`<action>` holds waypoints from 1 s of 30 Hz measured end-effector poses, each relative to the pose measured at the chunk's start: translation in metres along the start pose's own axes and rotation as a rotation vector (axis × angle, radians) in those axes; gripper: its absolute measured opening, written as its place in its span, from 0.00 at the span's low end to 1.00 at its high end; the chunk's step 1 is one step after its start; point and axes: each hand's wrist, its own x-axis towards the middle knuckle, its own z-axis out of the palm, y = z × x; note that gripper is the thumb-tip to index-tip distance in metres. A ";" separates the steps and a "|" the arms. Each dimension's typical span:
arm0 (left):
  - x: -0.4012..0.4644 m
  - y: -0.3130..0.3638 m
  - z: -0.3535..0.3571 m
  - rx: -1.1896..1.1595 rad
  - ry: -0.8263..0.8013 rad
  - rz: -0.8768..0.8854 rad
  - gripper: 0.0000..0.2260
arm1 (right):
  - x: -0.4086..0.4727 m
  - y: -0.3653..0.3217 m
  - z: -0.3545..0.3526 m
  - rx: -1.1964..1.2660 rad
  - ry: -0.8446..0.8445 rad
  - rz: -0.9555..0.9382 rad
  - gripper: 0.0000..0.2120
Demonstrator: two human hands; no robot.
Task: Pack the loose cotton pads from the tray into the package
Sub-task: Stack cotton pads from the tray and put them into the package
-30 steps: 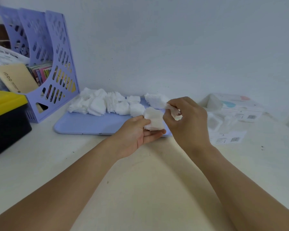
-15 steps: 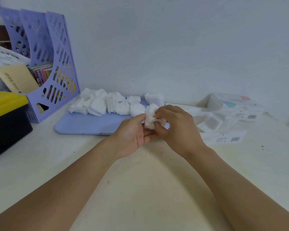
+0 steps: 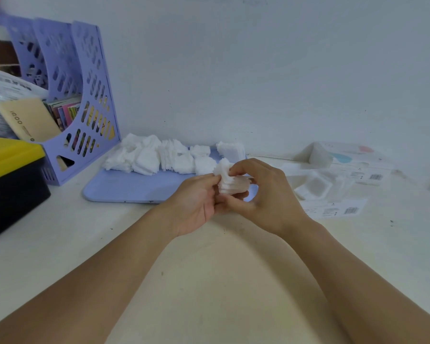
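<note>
A small stack of white cotton pads (image 3: 230, 182) sits between both hands, just in front of the lilac tray (image 3: 139, 188). My left hand (image 3: 196, 199) holds the stack from the left with thumb and fingers. My right hand (image 3: 263, 194) curls round it from the right, fingertips on its top edge. Several more loose pads (image 3: 164, 157) lie in heaps along the tray's far side. The clear plastic package (image 3: 333, 180) lies open on the table to the right, with a few pads inside.
A lilac file rack (image 3: 85, 100) with papers stands at the left against the wall. A yellow-lidded black box (image 3: 10, 180) sits at the far left. A printed label sheet (image 3: 333, 209) lies in front of the package. The white wall is close behind.
My right hand brought the pad it had pinched onto the stack in my left hand. Both hands now close round the stack together.
</note>
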 end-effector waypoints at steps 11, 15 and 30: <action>-0.002 0.002 0.003 -0.015 -0.021 0.009 0.17 | 0.002 0.004 -0.002 -0.003 0.082 0.014 0.07; -0.002 0.002 0.004 -0.022 -0.051 0.005 0.17 | 0.001 0.002 0.002 -0.048 0.110 0.044 0.08; 0.005 -0.010 0.005 -0.031 0.098 0.021 0.14 | 0.003 -0.001 0.004 -0.361 0.415 -0.098 0.03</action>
